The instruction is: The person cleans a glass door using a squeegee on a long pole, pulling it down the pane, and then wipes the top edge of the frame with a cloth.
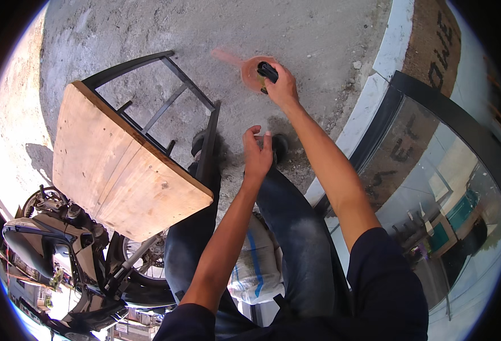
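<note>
My right hand [284,86] reaches forward and grips a small black object [269,72], perhaps a brush or a scrubber; its exact kind is unclear. It is over a translucent orange plastic dipper [246,79], which rests on the rough concrete ground with its handle to the upper left. Something yellowish shows inside the dipper, partly hidden by my fingers. My left hand [257,154] hangs in the air near my right shoe, fingers apart and bent, holding nothing. At my right, a dark-framed glass panel [438,179] stands close to my forearm.
A wooden-topped table [122,162] with a black metal frame [181,76] stands at my left, beside my leg. Behind it is a parked motorcycle [75,247]. A white woven sack [254,268] with blue stripes lies beneath me. A painted wall [436,47] bears lettering at right.
</note>
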Demonstrator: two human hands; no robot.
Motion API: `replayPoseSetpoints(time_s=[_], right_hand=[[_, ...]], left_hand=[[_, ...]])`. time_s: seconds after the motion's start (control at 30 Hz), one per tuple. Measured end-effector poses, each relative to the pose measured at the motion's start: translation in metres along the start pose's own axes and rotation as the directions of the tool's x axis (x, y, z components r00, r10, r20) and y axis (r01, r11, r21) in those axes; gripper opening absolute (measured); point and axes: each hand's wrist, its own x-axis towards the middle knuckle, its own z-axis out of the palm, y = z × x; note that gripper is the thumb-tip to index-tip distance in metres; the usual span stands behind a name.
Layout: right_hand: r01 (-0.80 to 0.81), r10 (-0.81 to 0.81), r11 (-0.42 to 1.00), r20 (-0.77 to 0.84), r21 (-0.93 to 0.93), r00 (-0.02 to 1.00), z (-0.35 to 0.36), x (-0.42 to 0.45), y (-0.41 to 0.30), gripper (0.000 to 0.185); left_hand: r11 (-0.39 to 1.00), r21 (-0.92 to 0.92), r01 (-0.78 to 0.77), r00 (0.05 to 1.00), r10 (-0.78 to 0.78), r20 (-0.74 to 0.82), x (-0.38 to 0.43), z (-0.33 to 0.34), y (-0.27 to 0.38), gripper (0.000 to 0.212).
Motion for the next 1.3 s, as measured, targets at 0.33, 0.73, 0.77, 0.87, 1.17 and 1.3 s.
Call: replayPoseSetpoints(time_s=[0.33, 0.73, 0.77, 0.87, 1.17, 1.3], right_hand=[[-0.437, 0.527, 0.667, 0.033, 0.604, 0.849, -0.033, -0.053, -0.059, 0.036], [-0.146, 0.201, 0.898, -0.091, 0.415, 0.975, -0.015, -0.023, -0.031, 0.051], [-0.084, 0.126, 0.834, -0.040, 0.545, 0.991, -0.015, -0.020, -0.025, 0.048], [-0.172, 0.148, 0.824, 0.088, 0.539, 0.985, 0.003, -0.018, -0.050, 0.040], [-0.132, 0.134, 0.990, -0.050, 0.045, 0.990, 0.036, 0.011, 0.014, 0.039], [-0.197, 0.201, 0.979, 0.069, -0.057, 0.977, 0.043, 0.023, 0.011, 0.046]], left_hand=[[0.397, -0.889, 0.227, 0.968, -0.193, 0.161, 0.086, 0.022, 0.067, 0.044], [0.430, -0.828, 0.359, 0.929, -0.077, 0.363, 0.096, 0.031, 0.061, 0.078], [0.430, -0.827, 0.362, 0.928, -0.078, 0.365, 0.099, 0.032, 0.056, 0.078], [0.708, -0.697, 0.109, 0.986, 0.011, 0.166, 0.106, 0.014, 0.032, 0.078], [0.857, -0.498, 0.132, 0.966, -0.225, -0.131, 0.101, 0.003, 0.024, 0.044], [0.804, -0.590, 0.079, 0.952, -0.236, -0.195, 0.102, 0.001, 0.011, 0.025]])
